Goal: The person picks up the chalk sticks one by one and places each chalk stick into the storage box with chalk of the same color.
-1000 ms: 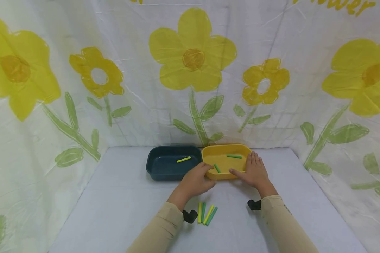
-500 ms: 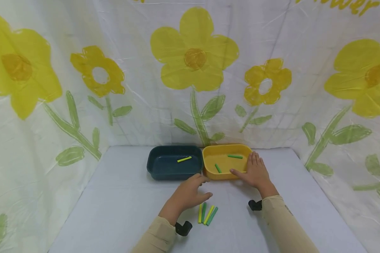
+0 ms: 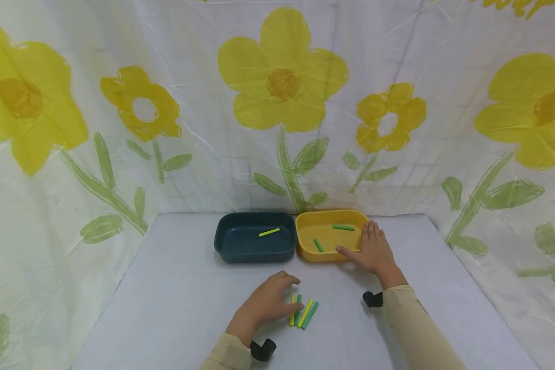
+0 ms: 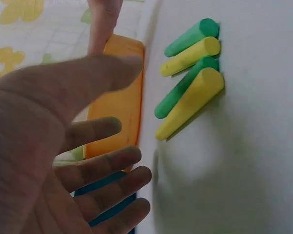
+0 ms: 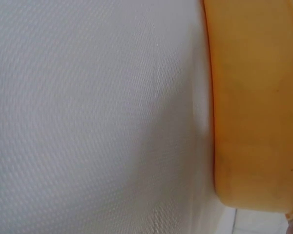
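Two green and two yellow chalk sticks lie side by side on the white table; a yellow chalk stick (image 4: 191, 103) is nearest my left hand (image 3: 267, 300), with a green chalk stick (image 4: 193, 38) at the far end. That hand hovers just left of the group, thumb and fingers spread, with nothing between them. My right hand (image 3: 375, 255) rests against the right front corner of the yellow box (image 3: 326, 257), thumb along its front rim, fingers straight along its right side. Inside the box are two green chalk pieces (image 3: 343, 227). The right wrist view shows mainly the box's outer wall (image 5: 256, 107).
A dark blue box (image 3: 254, 257) stands directly left of the yellow one and holds a yellow chalk stick (image 3: 269, 233). Behind both hangs a white curtain (image 3: 203, 174) printed with yellow flowers. White cloth covers the table (image 3: 166, 308).
My left hand has come away from the yellow box's front left corner, moving back towards me and down to the loose chalk. The right hand has stayed at the box.
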The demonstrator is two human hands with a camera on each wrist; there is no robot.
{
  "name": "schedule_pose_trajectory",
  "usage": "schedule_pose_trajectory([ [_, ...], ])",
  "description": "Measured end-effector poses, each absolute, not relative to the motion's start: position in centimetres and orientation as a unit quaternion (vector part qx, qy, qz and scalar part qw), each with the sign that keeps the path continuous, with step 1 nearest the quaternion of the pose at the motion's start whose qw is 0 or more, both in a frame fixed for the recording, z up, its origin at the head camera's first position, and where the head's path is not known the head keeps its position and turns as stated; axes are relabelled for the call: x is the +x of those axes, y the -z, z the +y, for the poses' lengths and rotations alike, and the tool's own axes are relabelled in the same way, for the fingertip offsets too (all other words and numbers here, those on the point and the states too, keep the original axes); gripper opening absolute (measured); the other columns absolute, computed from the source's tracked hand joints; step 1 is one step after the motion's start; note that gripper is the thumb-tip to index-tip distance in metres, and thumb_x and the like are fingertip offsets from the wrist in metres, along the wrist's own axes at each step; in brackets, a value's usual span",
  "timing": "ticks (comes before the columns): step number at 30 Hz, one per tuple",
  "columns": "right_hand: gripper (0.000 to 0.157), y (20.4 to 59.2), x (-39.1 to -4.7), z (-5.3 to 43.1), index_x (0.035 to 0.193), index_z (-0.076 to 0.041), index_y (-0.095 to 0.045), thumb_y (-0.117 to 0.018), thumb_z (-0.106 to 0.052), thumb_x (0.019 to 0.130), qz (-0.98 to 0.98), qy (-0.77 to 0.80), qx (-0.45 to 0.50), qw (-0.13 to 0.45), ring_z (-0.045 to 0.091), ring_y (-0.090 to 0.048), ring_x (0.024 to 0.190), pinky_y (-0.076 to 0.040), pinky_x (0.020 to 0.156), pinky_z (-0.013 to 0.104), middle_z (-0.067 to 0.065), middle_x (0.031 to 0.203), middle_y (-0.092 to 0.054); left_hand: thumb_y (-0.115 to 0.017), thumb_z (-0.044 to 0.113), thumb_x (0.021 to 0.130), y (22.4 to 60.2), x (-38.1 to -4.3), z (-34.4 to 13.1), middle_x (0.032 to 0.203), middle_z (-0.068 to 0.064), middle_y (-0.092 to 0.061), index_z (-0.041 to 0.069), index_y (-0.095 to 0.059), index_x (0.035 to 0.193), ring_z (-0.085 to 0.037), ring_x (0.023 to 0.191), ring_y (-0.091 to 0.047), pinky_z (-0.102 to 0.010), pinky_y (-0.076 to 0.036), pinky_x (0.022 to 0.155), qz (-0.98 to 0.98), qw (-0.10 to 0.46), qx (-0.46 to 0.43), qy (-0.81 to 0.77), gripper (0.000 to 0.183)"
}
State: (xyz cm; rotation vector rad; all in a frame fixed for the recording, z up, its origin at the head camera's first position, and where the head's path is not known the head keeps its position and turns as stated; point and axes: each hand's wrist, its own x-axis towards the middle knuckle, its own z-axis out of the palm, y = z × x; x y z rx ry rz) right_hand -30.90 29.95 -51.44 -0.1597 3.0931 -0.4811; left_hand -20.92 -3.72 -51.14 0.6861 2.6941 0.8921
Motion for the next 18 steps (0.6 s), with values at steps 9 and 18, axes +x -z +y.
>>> schedule_pose_trajectory([
  [9,0.137,51.5,-31.0,30.0,0.162,0.017,0.000,-0.047,-0.089,0.090,0.987,0.151,-0.047,0.003,0.051,0.003,0.163,0.001,0.132,0.063,0.037,0.173,0.005,-0.091,0.058,0.077,51.6,-20.4,-3.9,0.135,0.000,-0.065,0.016,-0.065,0.145,-0.021,0.128,-0.059,-0.045,-0.051,0.114,0.919,0.116,0.258,-0.274,0.083],
  [18,0.135,51.3,-30.8,29.9,0.162,0.017,0.000,-0.048,-0.087,0.091,0.986,0.156,-0.049,0.006,0.051,0.004,0.163,0.002,0.132,0.063,0.037,0.172,0.008,-0.093,0.062,0.071,52.7,-20.3,-4.0,0.133,0.005,-0.060,0.020,-0.067,0.143,-0.013,0.118,-0.053,-0.039,-0.052,0.108,0.924,0.108,0.269,-0.251,0.087],
])
